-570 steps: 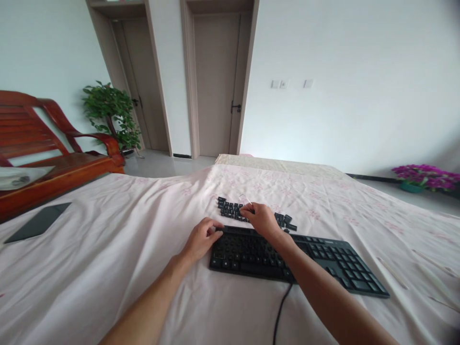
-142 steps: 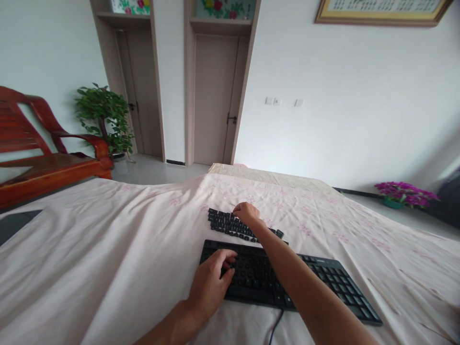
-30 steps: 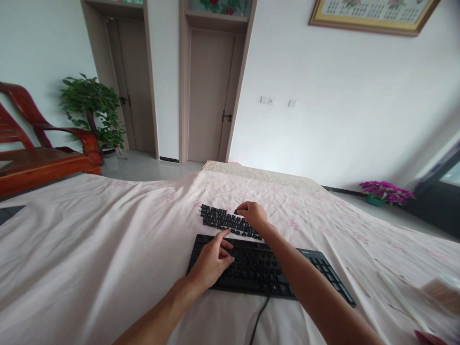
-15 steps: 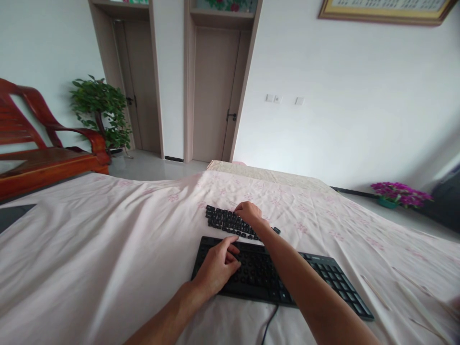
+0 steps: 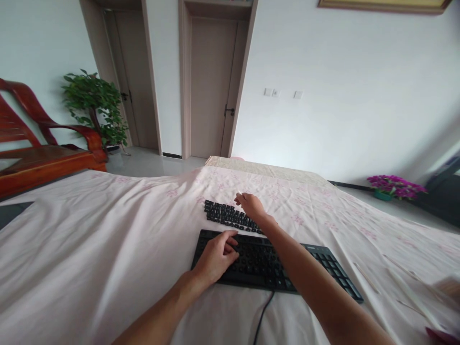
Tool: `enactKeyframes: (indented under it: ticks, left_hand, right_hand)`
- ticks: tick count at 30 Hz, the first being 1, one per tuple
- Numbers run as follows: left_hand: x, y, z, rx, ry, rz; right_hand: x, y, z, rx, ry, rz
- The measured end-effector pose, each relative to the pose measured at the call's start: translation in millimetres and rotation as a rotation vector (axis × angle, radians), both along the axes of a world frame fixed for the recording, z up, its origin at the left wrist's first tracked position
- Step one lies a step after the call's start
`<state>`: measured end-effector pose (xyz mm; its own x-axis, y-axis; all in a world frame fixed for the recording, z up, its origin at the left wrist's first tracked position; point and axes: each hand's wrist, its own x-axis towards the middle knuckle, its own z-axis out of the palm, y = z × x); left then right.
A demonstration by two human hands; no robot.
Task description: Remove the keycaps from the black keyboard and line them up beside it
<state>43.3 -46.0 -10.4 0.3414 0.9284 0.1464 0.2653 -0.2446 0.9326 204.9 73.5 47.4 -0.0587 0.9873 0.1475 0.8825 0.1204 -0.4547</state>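
A black keyboard (image 5: 247,280) lies on the cloth in front of me, its cable running toward me. Many of its keys look stripped in the main section, while the number pad at right still has caps. My left hand (image 5: 215,258) rests on the keyboard's left part, thumb and fingers apart. Just beyond the keyboard, loose black keycaps (image 5: 221,212) lie in tight rows. Over the far edge of these rows is my right hand (image 5: 251,206), fingers pinched together. A small pale bit shows at its fingertips, too small to name. My right forearm covers part of the keyboard.
Thin sticks (image 5: 366,278) lie on the pink-patterned cloth (image 5: 125,230) at right. A wooden bench (image 5: 46,153) and a green plant (image 5: 95,105) stand at left. Purple flowers (image 5: 397,186) sit on the floor at right, near the wall.
My right hand has lifted slightly off the keycaps and shifted a little right. My left hand stays on the keyboard. The view has tilted down slightly.
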Motion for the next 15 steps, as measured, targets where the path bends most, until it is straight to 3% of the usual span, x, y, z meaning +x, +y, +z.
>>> enactKeyframes:
  ticks: [4,6,10,15]
  left_hand:
    - [-0.4,-2.0,-3.8,0.040,-0.009,-0.009]
    - [-0.5,-3.4,-3.8,0.040,0.007,-0.015]
    - [0.1,-5.5,-1.8,0.083,0.070,-0.042]
    - [2.4,-7.1,0.2,0.171,0.150,-0.086]
  right_hand:
    - [10.9,-44.9,14.8,0.111,0.126,0.185]
    - [20.5,-72.3,16.2,0.144,0.164,0.206]
    - [37.5,-119.3,4.3,0.052,0.362,0.207]
    - [41.5,-148.2,-13.2,-0.093,0.634,0.218]
